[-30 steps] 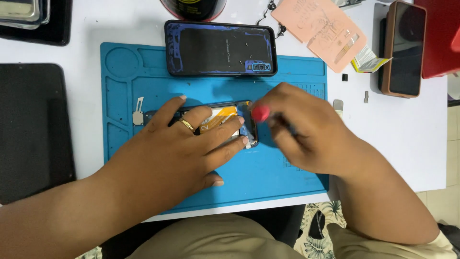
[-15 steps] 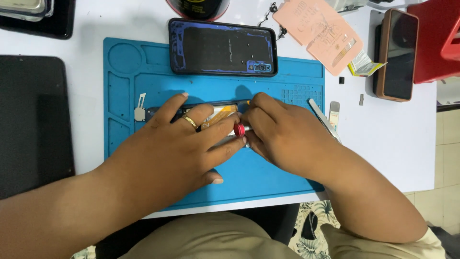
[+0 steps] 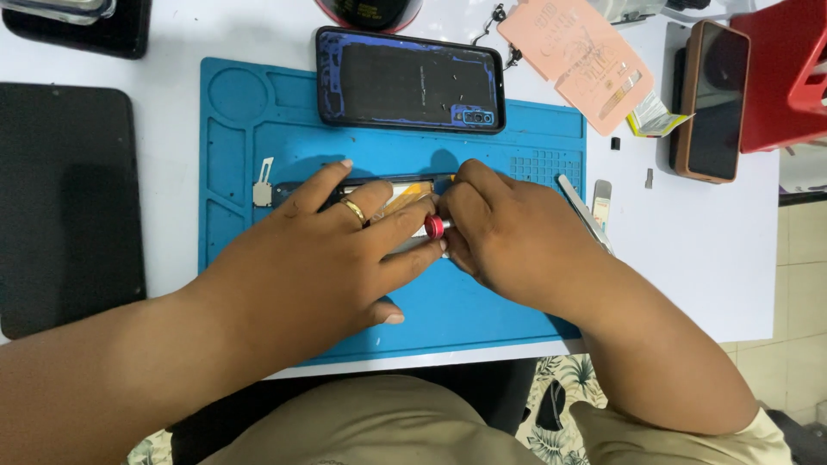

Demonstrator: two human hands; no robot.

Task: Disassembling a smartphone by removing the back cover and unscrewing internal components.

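Together, left hand (image 3: 332, 250) presses flat on the opened phone (image 3: 379, 194) while right hand (image 3: 508, 232) grips a red-capped screwdriver (image 3: 435, 226).

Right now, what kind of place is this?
Most likely a phone repair bench. A blue repair mat lies on a white table; a phone back cover lies on the mat. The left hand steadies an opened phone while the right hand holds a red-capped screwdriver.

Both hands hide most of the opened phone (image 3: 392, 191).
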